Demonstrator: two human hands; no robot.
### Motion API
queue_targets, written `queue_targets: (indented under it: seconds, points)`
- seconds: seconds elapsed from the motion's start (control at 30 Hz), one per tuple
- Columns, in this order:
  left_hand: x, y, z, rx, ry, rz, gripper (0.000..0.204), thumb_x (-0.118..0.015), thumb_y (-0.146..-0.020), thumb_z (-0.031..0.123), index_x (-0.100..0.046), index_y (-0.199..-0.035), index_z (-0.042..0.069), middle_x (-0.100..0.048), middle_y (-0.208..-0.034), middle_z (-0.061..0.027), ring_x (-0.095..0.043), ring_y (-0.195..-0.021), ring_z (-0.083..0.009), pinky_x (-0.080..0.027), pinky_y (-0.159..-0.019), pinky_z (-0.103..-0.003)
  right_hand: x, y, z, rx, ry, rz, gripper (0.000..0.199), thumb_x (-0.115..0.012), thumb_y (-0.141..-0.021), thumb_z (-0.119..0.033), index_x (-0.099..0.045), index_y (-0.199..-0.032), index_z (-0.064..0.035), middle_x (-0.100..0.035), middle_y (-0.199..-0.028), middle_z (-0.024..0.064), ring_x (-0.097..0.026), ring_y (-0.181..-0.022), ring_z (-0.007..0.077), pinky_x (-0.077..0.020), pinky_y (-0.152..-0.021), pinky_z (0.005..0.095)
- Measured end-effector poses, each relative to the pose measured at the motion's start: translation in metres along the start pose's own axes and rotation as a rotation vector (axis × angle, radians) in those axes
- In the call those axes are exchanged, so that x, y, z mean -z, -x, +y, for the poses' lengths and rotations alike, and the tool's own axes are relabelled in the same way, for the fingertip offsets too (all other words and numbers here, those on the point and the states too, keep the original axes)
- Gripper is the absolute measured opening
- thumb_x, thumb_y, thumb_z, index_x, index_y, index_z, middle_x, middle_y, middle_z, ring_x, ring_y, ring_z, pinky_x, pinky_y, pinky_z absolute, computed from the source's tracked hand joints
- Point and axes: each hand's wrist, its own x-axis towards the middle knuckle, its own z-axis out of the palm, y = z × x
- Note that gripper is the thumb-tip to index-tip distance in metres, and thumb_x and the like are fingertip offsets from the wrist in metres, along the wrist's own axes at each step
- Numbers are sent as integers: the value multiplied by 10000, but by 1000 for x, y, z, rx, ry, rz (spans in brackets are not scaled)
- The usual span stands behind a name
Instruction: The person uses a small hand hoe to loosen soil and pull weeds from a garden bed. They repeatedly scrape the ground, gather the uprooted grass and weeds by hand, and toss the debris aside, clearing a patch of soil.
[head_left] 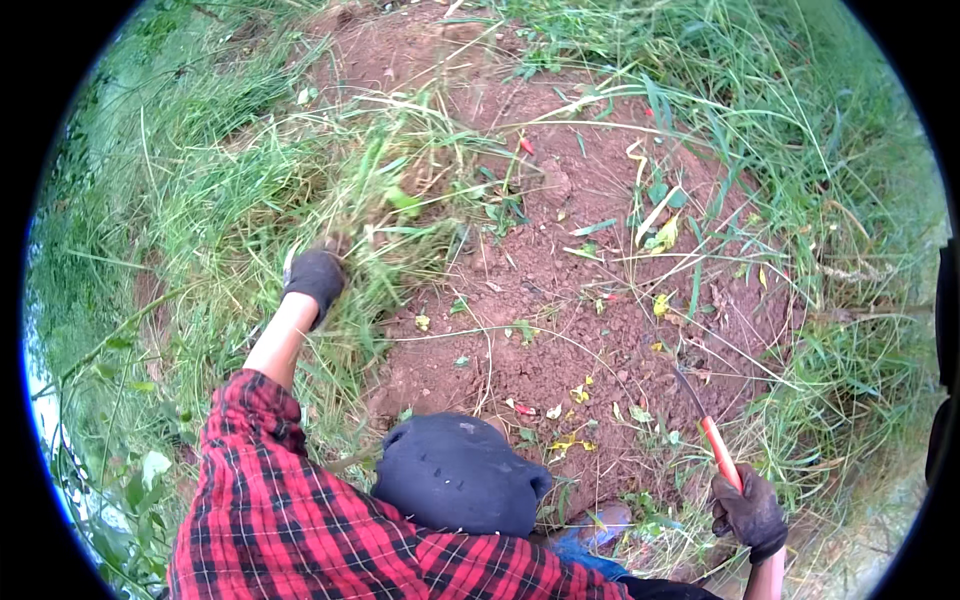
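Reddish soil [560,320] amid grass [270,190]

No readable text, no labels, no signs

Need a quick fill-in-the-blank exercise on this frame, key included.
1. The ____ grip holds the tool.
2. The other grip is amid long, green ____.
3. Both grips wear dark ____.
4. The plaid shirt is black and ____.

Missing words: right; grass; gloves; red.
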Motion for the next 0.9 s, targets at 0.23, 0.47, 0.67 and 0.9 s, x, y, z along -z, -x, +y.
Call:
queue_targets:
  seconds: [0.23, 0.47, 0.67, 0.9]
  points:
    - [52, 74, 149, -1016, 101, 215, 764, -658, -742, 353, -292, -1353, 76, -404, -1297, -194, -608, -849, -274, -515, -705, -369, -4, -8, -11, 22, 8, 7, 292, -584, -864, -248, -525, -973, 17, -540, -577, 39, -535, -478, 105, -435, -449, 258]
    - [-112, 79, 164, -1222, -105, -278, 450, -582, -735, 168, -504, -1164, 53, -547, -1111, -180, -632, -840, -318, -507, -686, -404, -6, 0, -1, 42, 59, 34, 288, -582, -860, -275, -528, -912, 2, -548, -565, 49, -542, -479, 111, -439, -454, 271]
    - [-89, 81, 174, -1208, -99, -273, 149, -532, -753, 189, -633, -854, 146, -650, -764, -94, -654, -769, -261, -509, -626, -411, 0, 7, -4, -29, 200, 45, 315, -581, -849, -315, -539, -891, -6, -532, -558, 61, -552, -467, 134, -448, -462, 277]
    - [-20, 9, 112, -127, 1607, -569, 350, -476, -906, 397, -551, -1089, 107, -597, -896, -5, -533, -590, -99, -477, -524, -254, -11, -6, -12, 0, 163, 24, 297, -570, -869, -309, -540, -919, -17, -527, -558, 43, -549, -461, 129, -438, -443, 286]
